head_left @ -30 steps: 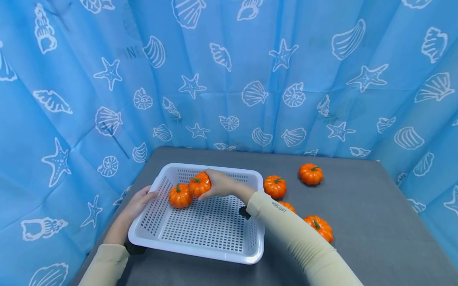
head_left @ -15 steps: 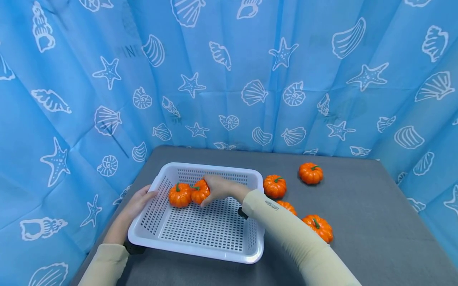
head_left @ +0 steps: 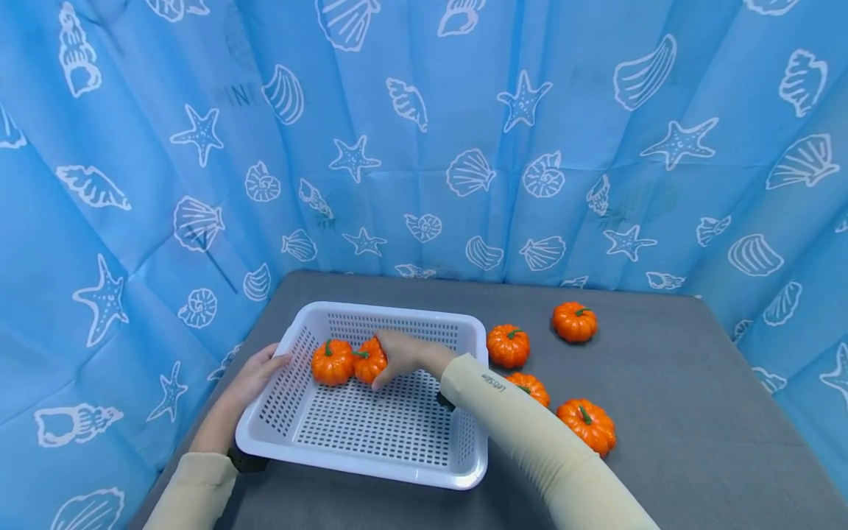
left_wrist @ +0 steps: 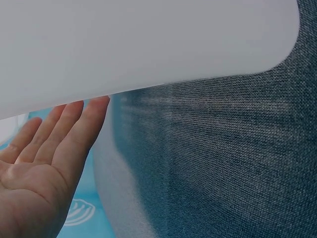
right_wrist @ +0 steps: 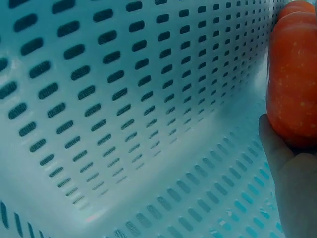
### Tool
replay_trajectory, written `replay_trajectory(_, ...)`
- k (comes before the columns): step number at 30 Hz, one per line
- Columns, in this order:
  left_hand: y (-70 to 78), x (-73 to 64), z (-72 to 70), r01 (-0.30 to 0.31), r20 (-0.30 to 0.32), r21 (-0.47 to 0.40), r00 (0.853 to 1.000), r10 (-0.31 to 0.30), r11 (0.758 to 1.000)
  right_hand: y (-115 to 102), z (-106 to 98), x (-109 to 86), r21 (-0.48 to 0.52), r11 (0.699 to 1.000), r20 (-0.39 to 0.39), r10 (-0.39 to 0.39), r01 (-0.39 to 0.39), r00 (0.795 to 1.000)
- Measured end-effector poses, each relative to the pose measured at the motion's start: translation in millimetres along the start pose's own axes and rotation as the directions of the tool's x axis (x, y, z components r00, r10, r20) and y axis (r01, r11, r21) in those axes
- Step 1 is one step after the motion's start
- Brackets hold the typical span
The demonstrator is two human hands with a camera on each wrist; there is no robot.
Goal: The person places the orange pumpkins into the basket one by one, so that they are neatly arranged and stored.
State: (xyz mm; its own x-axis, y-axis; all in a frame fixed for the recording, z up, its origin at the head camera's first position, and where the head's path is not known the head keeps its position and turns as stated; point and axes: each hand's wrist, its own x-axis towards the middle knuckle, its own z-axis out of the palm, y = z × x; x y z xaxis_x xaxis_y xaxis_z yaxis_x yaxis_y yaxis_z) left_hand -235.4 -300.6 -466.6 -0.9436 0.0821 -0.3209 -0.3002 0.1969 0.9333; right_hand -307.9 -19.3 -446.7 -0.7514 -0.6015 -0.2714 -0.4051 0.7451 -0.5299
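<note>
My left hand [head_left: 257, 374] holds the left rim of a white perforated plastic basket [head_left: 361, 465], with one digit lying over the rim. In the left wrist view the fingers [left_wrist: 81, 129] reach up, fairly straight, to the basket's white edge. My right hand [head_left: 400, 356] is inside the basket, gripping a small orange pumpkin [head_left: 368, 362] with a green stem from its right side. Beside this one, on its left, sits another pumpkin [head_left: 333, 362], right up against it. In the right wrist view the thumb [right_wrist: 273, 144] lies along the gripped pumpkin's lower side [right_wrist: 294, 79].
To the basket's right, several more pumpkins lie on the grey table [head_left: 682, 397]: one near the rim [head_left: 509, 346], one farther back [head_left: 575, 322], one partly behind the right sleeve [head_left: 528, 386] and one nearer [head_left: 587, 425]. A blue shell-patterned curtain [head_left: 424, 147] closes off the back and sides.
My right hand has lowered the pumpkin into the basket, down beside the other one. The right forearm has shifted slightly left and down. My left hand stays at the rim.
</note>
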Motion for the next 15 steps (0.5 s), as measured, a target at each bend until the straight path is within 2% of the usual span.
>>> replay_trajectory(11, 0.8, -0.9, 0.4, -0.01, 0.007, -0.006, 1.0, 0.01, 1.0, 1.5, 4.1, 0.9, -0.048, 0.999, 0.027, 0.01, -0.008, 1.0)
replay_trajectory(15, 0.3, -0.9, -1.3, -0.017, 0.018, -0.003, 1.0, 0.017, 1.0, 3.5, 7.2, 0.4, -0.005, 1.0, 0.038, 0.022, -0.022, 0.999)
